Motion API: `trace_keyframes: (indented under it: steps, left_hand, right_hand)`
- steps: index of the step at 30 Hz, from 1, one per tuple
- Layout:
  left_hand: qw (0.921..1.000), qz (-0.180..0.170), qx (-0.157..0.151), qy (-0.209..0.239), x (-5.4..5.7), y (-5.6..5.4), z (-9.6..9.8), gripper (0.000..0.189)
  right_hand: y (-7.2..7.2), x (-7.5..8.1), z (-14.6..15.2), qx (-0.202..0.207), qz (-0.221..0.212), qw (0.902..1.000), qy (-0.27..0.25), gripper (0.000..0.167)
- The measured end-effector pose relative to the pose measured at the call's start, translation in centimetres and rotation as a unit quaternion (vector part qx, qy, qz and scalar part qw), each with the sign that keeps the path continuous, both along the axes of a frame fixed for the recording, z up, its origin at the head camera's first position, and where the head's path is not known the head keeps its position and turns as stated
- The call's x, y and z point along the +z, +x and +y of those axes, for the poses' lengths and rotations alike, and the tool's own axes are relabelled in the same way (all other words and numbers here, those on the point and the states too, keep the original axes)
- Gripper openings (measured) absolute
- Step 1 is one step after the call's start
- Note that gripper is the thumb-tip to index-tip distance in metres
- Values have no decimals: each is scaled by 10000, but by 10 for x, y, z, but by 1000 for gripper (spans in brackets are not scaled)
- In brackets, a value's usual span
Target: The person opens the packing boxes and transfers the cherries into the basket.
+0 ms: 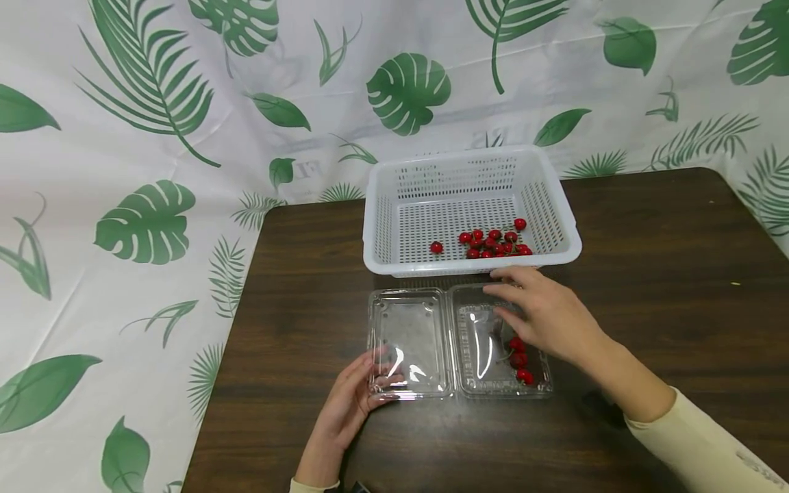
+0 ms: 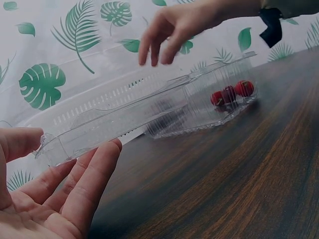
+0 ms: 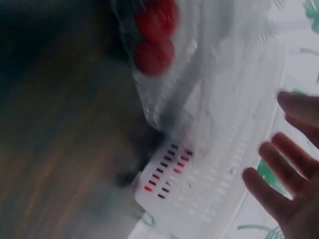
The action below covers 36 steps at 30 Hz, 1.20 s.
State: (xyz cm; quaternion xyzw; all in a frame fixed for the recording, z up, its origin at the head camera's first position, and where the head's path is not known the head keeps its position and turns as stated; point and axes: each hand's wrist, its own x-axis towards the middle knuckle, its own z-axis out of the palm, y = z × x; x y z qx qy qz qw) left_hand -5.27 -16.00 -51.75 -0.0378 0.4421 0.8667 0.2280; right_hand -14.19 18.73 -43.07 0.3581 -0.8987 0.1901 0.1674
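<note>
A clear plastic clamshell box point(image 1: 409, 342) lies unfolded on the table, its two halves side by side. My left hand point(image 1: 354, 394) holds the left half at its outer edge, the thumb on the rim and the fingers underneath; the left wrist view shows this half raised at a tilt. Several red cherries point(image 2: 229, 93) sit along the far side of the right half. Over that half hovers my right hand point(image 1: 542, 311), fingers loosely spread and holding nothing. It is near the front rim of a white perforated basket point(image 1: 431, 269), where more red cherries point(image 1: 494, 235) lie.
The basket stands behind the box on a dark wooden table point(image 1: 296, 308). A white cloth with green leaves point(image 1: 407, 89) hangs behind the table and down its left side. The right wrist view is blurred.
</note>
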Motion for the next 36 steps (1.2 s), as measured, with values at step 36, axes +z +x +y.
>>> trace_keyframes:
  steps: [36]
  left_hand:
    - [9999, 68, -8, 148, -2, 0, 0, 46]
  right_hand:
    - [27, -37, -20, 774, -353, 9655, 2460, 7]
